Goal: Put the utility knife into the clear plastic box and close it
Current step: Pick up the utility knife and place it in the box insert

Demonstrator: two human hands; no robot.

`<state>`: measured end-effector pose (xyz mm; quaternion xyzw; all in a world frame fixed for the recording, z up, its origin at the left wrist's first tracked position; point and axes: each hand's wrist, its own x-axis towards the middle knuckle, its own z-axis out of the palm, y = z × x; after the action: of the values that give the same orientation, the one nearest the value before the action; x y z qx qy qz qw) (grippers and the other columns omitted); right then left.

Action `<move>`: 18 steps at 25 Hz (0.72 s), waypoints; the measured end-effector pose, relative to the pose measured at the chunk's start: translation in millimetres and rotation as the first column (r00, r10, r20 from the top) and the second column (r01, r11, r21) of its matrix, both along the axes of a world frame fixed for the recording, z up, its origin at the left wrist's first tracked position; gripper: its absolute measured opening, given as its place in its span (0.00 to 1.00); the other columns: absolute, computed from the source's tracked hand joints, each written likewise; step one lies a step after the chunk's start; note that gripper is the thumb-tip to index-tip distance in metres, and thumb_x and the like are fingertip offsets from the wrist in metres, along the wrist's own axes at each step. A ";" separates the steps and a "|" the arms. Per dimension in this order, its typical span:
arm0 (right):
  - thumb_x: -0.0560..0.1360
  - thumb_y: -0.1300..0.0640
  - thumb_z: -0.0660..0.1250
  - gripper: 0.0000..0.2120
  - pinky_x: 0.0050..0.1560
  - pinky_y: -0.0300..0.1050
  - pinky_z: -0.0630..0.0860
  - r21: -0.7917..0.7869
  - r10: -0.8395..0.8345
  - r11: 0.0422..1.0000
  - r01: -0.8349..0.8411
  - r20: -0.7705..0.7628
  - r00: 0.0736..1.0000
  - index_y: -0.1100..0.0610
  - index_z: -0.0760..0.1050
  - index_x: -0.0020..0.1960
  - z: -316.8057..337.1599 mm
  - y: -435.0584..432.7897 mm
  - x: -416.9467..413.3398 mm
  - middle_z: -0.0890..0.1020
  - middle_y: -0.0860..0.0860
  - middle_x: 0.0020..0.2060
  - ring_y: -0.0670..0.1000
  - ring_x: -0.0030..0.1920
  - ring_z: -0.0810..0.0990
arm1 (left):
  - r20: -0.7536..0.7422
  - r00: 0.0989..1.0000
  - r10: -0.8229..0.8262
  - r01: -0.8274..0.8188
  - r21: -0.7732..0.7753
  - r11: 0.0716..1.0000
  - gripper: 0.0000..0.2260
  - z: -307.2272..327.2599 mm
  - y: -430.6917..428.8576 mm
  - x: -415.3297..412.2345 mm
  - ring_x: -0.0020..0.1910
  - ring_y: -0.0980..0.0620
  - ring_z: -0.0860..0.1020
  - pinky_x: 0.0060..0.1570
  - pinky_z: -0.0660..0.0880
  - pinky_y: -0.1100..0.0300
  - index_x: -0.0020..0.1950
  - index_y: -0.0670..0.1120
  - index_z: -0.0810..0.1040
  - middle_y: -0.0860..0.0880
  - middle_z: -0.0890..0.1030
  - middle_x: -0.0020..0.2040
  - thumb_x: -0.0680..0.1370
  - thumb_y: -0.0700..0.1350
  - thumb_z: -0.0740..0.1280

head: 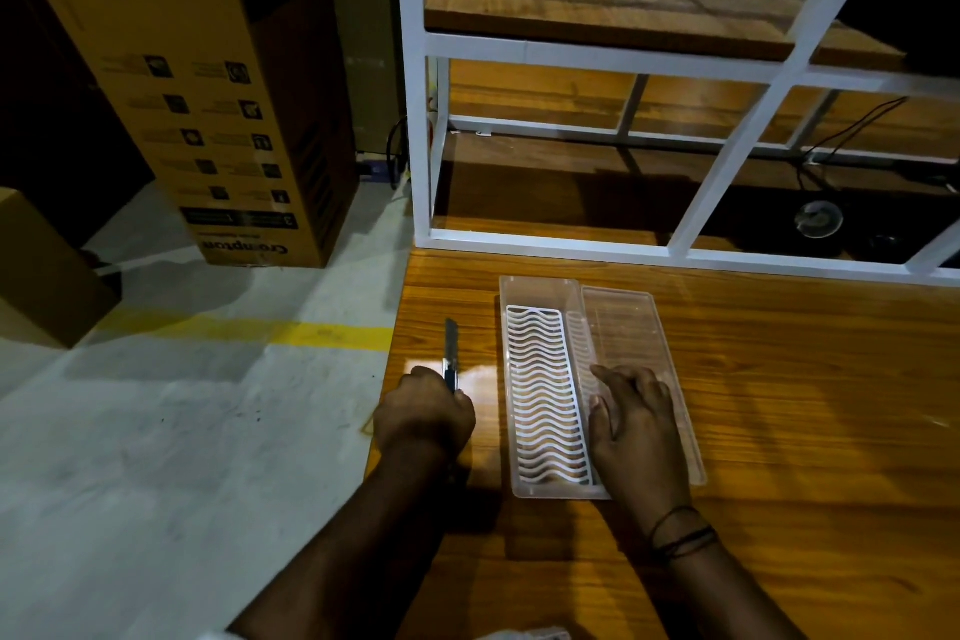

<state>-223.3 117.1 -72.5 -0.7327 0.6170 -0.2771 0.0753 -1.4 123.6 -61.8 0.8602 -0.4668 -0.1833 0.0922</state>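
Cardboard carton (pixel 208 83), "Crompton" upside down

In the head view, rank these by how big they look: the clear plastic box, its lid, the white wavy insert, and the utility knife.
1. clear plastic box and lid: look alike, the lid partly hidden under the right hand
2. white wavy insert
3. utility knife, partly hidden in the left hand
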 end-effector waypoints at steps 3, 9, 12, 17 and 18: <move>0.76 0.61 0.67 0.16 0.61 0.53 0.75 -0.024 -0.001 1.000 0.001 0.011 1.000 0.55 0.77 0.64 -0.7 0.7 0.5 0.76 0.55 0.59 0.58 0.60 0.74 | 0.000 1.000 -0.003 0.003 -0.005 1.000 0.20 0.1 -1.6 -0.3 0.55 0.43 0.82 0.46 0.75 0.56 0.60 0.45 0.77 0.45 0.83 0.56 0.77 0.58 0.66; 0.75 0.56 0.60 0.19 0.61 0.53 0.75 -0.033 -0.002 0.999 0.002 0.024 1.000 0.55 0.77 0.64 0.4 0.7 1.0 0.77 0.56 0.59 0.59 0.59 0.74 | -0.053 0.999 -0.008 0.006 -0.038 0.999 0.18 1.0 -1.4 2.4 0.56 0.43 0.82 0.46 0.74 0.56 0.59 0.46 0.77 0.45 0.83 0.55 0.77 0.58 0.68; 0.75 0.55 0.60 0.19 0.61 0.52 0.74 -0.017 -0.021 1.000 0.021 0.026 0.999 0.55 0.77 0.64 1.9 2.5 3.1 0.77 0.56 0.59 0.59 0.60 0.74 | -0.171 0.985 -0.009 -0.009 -0.108 0.994 0.13 -1.3 3.2 7.1 0.54 0.44 0.81 0.46 0.74 0.57 0.55 0.47 0.79 0.46 0.84 0.52 0.77 0.55 0.70; 0.74 0.54 0.59 0.20 0.60 0.51 0.73 -0.055 0.013 0.998 -0.013 -0.003 1.000 0.55 0.77 0.63 4.5 1.5 1.5 0.77 0.55 0.58 0.59 0.58 0.75 | -0.458 0.889 0.016 -0.156 -0.270 0.950 0.10 -6.2 12.0 19.2 0.44 0.47 0.83 0.46 0.77 0.55 0.41 0.51 0.76 0.50 0.85 0.40 0.74 0.53 0.75; 0.74 0.55 0.61 0.19 0.60 0.51 0.73 -0.067 0.013 0.998 -0.013 0.007 1.000 0.55 0.77 0.63 6.5 2.5 3.4 0.78 0.55 0.57 0.59 0.58 0.75 | -0.506 0.863 -0.002 -0.188 -0.325 0.927 0.10 -4.1 14.3 18.3 0.42 0.48 0.83 0.44 0.78 0.55 0.40 0.51 0.76 0.51 0.83 0.37 0.74 0.52 0.76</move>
<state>-220.0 119.6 -66.0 -0.7378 0.6023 -0.2997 0.0547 16.9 137.9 -65.9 0.7735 -0.4101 -0.3040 0.3757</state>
